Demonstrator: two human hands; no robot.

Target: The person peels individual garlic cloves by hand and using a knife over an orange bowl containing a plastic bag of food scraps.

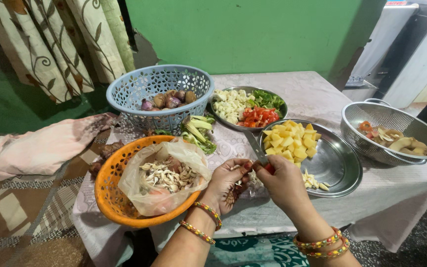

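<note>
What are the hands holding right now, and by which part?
The right hand grips a knife by its red handle, blade pointing away over the table. The left hand pinches something small at its fingertips; too small to tell what.

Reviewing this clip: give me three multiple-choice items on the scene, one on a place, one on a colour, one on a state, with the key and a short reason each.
1. Where do the yellow cubes lie?
A. in the blue basket
B. on the round steel tray
C. in the colander

2. What colour is the basket that holds the plastic bag of peels?
A. orange
B. blue
C. white

3. How does the right hand stand?
A. open and flat on the table
B. closed on a knife with its blade pointing away
C. resting inside the colander

Key:
1 B, the cubes are heaped on the steel tray in front of the hands.
2 A, the bag sits in the orange basket; the blue one holds onions.
3 B, the fingers wrap the handle of the knife, beside the left hand.
</note>
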